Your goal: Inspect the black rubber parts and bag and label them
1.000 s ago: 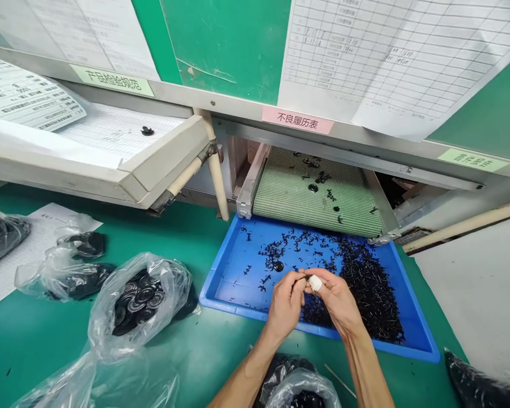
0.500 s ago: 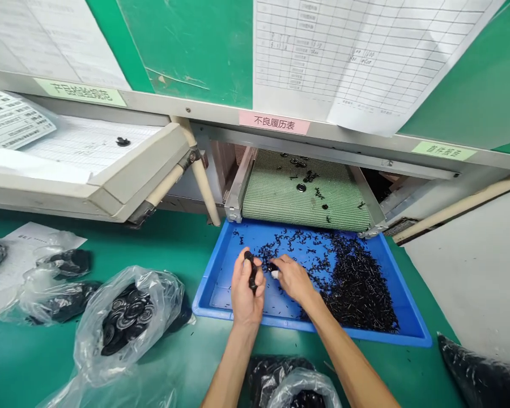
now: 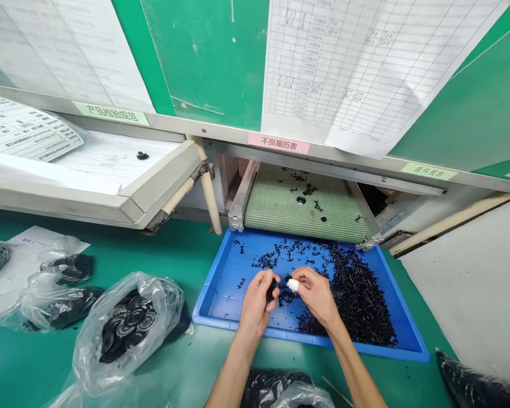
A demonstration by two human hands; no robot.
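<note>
My left hand (image 3: pixel 256 303) is closed around black rounded parts (image 3: pixel 271 290), whose exact shape is partly covered by the fingers. Just to its right, my right hand (image 3: pixel 317 293) has its fingers pinched together, with a white covering on the thumb. At those fingertips is a small black piece (image 3: pixel 288 279), too blurred to name more closely. Both hands are over a blue tray (image 3: pixel 225 317), apart from each other. Small black plastic scraps (image 3: pixel 361 300) are heaped in the tray's right side, with others scattered toward the back and left.
A green conveyor belt (image 3: pixel 276 209) carrying black pieces ends above the tray's back edge. An open plastic bag (image 3: pixel 170 303) of black discs stands to the left. More bags (image 3: pixel 276 385) lie at the front edge. A slanted paper holder (image 3: pixel 110 207) juts out at left.
My right hand has lifted and moved right, away from the scraps at the tray's middle. My left hand has turned and shifted slightly right and down, still gripping black parts. The view has tilted up slightly.
</note>
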